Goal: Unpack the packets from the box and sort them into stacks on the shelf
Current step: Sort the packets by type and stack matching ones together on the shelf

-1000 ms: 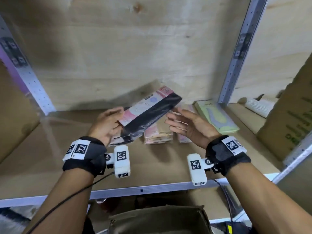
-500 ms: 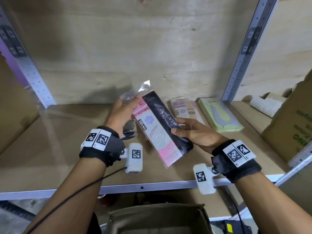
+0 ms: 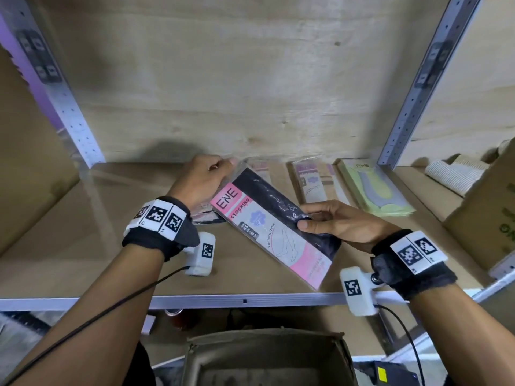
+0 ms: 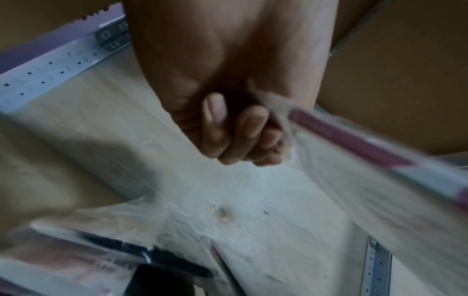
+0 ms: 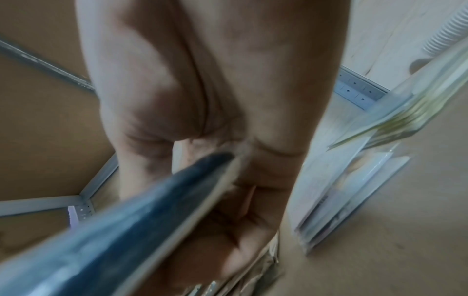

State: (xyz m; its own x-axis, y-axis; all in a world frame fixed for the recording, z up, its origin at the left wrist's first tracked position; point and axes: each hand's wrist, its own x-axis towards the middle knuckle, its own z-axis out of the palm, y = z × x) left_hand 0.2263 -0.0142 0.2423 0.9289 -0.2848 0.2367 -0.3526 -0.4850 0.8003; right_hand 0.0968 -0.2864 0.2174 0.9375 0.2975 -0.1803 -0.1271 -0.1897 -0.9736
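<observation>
A pink and black stocking packet (image 3: 274, 228) lies slanted just above the shelf board (image 3: 83, 246), label up. My left hand (image 3: 220, 168) pinches the clear flap at its far end; in the left wrist view the curled fingers (image 4: 243, 136) hold that flap of the packet (image 4: 354, 144). My right hand (image 3: 309, 220) pinches the packet's right edge at the middle, and the dark packet (image 5: 126, 220) runs between thumb and fingers. More packets (image 3: 206, 217) lie under my left wrist. The open cardboard box (image 3: 267, 358) sits below the shelf edge.
A pink and beige stack (image 3: 309, 181) and a green stack (image 3: 373, 189) lie at the back right of the shelf, with another packet (image 3: 260, 167) at the back. Metal uprights (image 3: 412, 107) frame the bay. A ribbed roll (image 3: 451, 174) and a carton (image 3: 490, 207) stand at right.
The packet has turned label up and come down towards the shelf. My left hand moved to its far end; my right hand took hold of its right edge.
</observation>
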